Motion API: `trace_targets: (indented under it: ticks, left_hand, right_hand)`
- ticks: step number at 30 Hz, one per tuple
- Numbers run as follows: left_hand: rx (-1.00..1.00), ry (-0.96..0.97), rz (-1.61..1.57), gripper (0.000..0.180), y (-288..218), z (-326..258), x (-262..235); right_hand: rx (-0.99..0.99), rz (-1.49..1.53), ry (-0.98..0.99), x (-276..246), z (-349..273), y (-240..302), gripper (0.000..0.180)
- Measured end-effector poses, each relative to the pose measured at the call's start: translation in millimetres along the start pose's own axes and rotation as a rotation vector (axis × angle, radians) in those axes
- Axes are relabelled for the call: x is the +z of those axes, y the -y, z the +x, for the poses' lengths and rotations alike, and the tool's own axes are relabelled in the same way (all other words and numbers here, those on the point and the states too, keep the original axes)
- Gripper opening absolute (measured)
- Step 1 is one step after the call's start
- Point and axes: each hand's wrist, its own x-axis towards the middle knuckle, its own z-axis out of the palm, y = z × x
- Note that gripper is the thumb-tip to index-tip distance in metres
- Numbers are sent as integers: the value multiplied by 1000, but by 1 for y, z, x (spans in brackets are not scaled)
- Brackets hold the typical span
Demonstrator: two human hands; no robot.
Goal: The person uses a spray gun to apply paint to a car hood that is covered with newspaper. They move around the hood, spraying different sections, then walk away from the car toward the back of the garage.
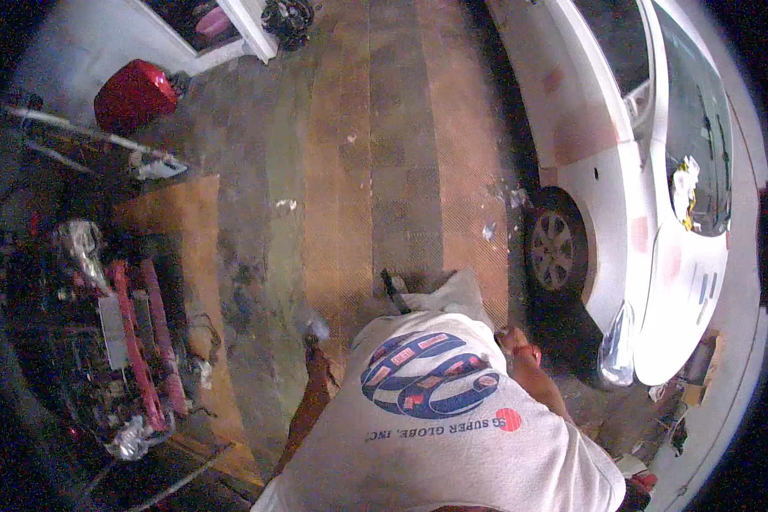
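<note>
My left hand (317, 350) hangs beside my left hip, its fingers closed around a small pale, bluish-white thing (317, 328). That thing is blurred and its kind does not show. On the other side, my right hand (509, 339) is low by my right hip, with a red band (531, 352) at the wrist. Its fingers are dim and partly hidden, so what they hold, if anything, is unclear. My white printed shirt (452, 452) fills the lower middle. To the right stands a white car (589, 111) with reddish patches, its wheel (555, 247) nearest my right hand.
At the left, red metal bars (136, 341) and cluttered parts stand beside a brown board (200, 230). A red car part (136, 94) leans near the far-left wall. Scraps of litter (491, 230) lie on the patterned floor (401, 128). Cardboard (700, 375) sits behind the car.
</note>
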Motion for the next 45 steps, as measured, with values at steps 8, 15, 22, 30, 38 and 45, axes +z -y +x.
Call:
trace_targets:
  ticks: [8, 15, 22, 30, 38, 45]
  left_hand:
    - [-135, 43, 323, 54, -276, 274, 254]
    - [-189, -38, 328, 51, -352, 365, 451]
    - [-338, -40, 327, 52, -361, 420, 553]
    - [-382, -25, 276, 57, -470, 590, 689]
    - [-187, 322, -359, 60, -697, 863, 913]
    - [116, 91, 246, 45, -874, 1112, 1074]
  right_hand:
    - [221, 183, 46, -74, 133, 89, 40]
    - [-86, -36, -230, -278, 454, 269, 40]
    - [-493, 258, -469, -624, 604, 668, 52]
    - [-294, 62, -322, -659, 770, 822, 61]
    - [-742, -1018, -88, -680, 870, 791, 38]
    - [137, 47, 87, -770, 951, 959, 44]
